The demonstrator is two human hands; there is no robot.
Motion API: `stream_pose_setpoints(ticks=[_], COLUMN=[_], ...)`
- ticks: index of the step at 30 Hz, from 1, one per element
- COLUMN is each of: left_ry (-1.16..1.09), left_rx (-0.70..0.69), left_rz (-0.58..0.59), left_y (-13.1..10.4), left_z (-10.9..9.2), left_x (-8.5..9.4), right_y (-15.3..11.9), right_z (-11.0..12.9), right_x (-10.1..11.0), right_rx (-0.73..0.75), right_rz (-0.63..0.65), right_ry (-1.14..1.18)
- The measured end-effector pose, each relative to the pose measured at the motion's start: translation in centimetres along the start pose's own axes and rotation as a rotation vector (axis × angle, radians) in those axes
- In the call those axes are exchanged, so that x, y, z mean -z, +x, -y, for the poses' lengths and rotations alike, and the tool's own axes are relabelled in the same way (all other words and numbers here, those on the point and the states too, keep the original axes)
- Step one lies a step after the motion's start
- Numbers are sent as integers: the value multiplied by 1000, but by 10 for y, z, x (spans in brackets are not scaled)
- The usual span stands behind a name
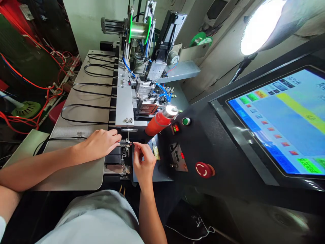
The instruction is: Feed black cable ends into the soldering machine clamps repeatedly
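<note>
Head view: left hand lying palm-down on grey metal worktable, fingertips pressed onto small black-and-steel clamp fixture at centre. Right hand at 3 o'clock of fixture, thumb and forefinger pinched together on something too small to identify. Red cylindrical bottle with silver cap at 1 o'clock; red mushroom stop button at 4 o'clock.

- Table top: brushed metal, matt grey sheen.
- Clamp: small bare steel parts, shiny.
- Cables: black, smooth plastic sheath.
- Control panel: matt black painted surface.
- Screen: glossy glass.
- Bottle: red plastic, glossy, silvery cap.
</note>
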State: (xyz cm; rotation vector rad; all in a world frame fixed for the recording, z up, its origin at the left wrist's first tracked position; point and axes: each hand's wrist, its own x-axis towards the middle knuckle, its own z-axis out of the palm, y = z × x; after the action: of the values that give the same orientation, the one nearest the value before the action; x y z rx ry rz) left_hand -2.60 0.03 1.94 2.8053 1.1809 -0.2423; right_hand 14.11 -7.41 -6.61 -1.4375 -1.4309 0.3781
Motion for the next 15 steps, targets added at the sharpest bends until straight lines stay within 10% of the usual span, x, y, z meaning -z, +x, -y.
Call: stream_pose_setpoints(ticks=[15], left_ry=[11], left_rx=[27], left_rz=[6], left_y=[-1], left_z=[-1], left_x=[1], right_y=[1], right_z=[1], right_x=[2], right_rx=[3], right_rz=[7], right_ry=[-82])
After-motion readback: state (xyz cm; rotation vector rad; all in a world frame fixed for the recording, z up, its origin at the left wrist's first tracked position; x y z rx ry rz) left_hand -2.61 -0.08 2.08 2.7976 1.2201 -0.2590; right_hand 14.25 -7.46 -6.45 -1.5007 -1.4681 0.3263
